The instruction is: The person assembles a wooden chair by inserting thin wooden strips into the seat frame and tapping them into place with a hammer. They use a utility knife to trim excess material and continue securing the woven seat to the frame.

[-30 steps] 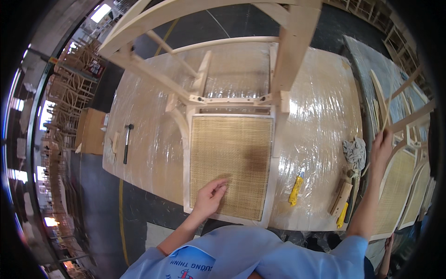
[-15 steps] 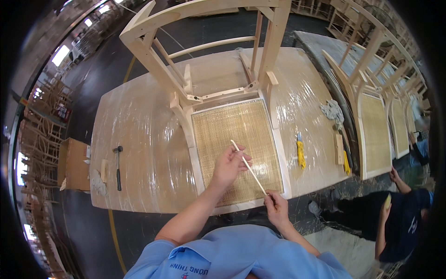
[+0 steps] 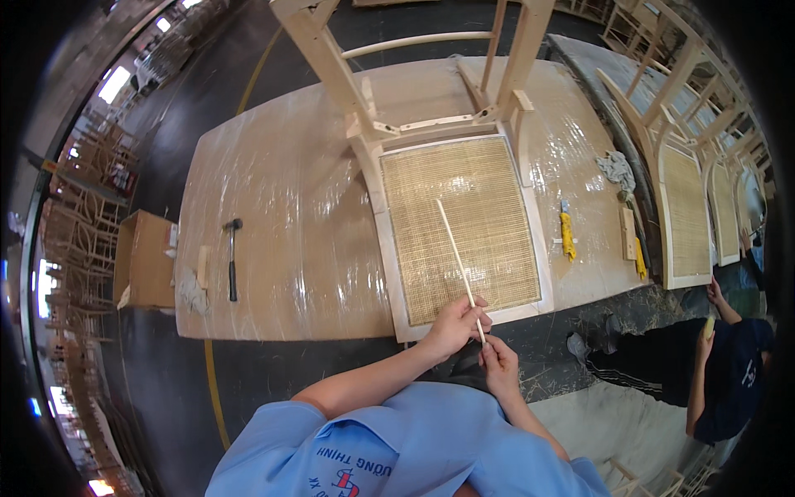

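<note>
Holds a thin pale strip (image 3: pixel 455 253) in the left hand (image 3: pixel 455 325), pinches its near end with the right hand (image 3: pixel 500 365); slants it over the woven panel (image 3: pixel 497 236) on the table (image 3: pixel 290 207).

Main lettering I can spot's on the blue work shirt (image 3: pixel 414 439), near side, a bit L of ctr.: a row of dark blue caps (image 3: pixel 354 461), upside down from this angle, w/ a red & blue emblem (image 3: pixel 348 480) just on its near side. A few smaller chars. (image 3: pixel 314 482) sit L of the emblem. Over on the R, a co-worker's dark top (image 3: pixel 733 389) has a white mark (image 3: pixel 750 373), too small to make out.
</note>
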Tool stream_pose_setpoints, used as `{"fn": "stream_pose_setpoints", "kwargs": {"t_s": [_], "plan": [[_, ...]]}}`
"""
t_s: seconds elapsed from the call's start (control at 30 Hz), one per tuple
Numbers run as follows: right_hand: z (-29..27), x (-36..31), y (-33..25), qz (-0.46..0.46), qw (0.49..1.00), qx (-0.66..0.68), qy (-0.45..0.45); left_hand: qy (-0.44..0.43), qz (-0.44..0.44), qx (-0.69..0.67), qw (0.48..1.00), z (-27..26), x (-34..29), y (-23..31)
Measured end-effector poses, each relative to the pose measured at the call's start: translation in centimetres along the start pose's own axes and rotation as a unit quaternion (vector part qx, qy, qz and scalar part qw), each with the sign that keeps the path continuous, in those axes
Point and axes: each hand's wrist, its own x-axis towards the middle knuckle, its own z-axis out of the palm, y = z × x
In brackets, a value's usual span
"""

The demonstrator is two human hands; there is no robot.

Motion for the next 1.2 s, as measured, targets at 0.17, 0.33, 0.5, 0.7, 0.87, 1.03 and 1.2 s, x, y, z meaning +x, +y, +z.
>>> {"fn": "stream_pose_setpoints", "kwargs": {"t_s": [0.17,0.33,0.5,0.7,0.87,1.03,1.2], "plan": [[-1.2,2.1,0.8,0.000,0.993,-0.079,-0.085,0.206,0.163,0.013,0.965,-6.6,0.5,1.9],[-3.4,7.1,-0.8,-0.111,0.951,-0.288,-0.031,0.399,0.207,0.154,0.880,-15.6,-4.8,7.8],[-1.5,7.8,-2.1,-0.115,0.911,-0.388,-0.077,0.382,0.156,0.290,0.863,-17.2,-8.4,2.9],[1.9,5.9,1.4,-0.053,0.918,-0.394,-0.007,0.346,0.113,0.257,0.895,-15.8,-7.2,-4.4],[3.6,6.2,3.2,-0.070,0.917,-0.387,0.072,0.342,0.132,0.260,0.893,-15.0,-6.2,-4.7],[3.8,6.9,4.4,-0.103,0.862,-0.491,0.069,0.349,0.170,0.255,0.886,-16.0,-4.9,-3.0],[-0.4,3.2,4.6,-0.058,0.780,-0.599,-0.172,0.362,0.172,0.305,0.864,-18.2,-4.1,-2.2]]}}
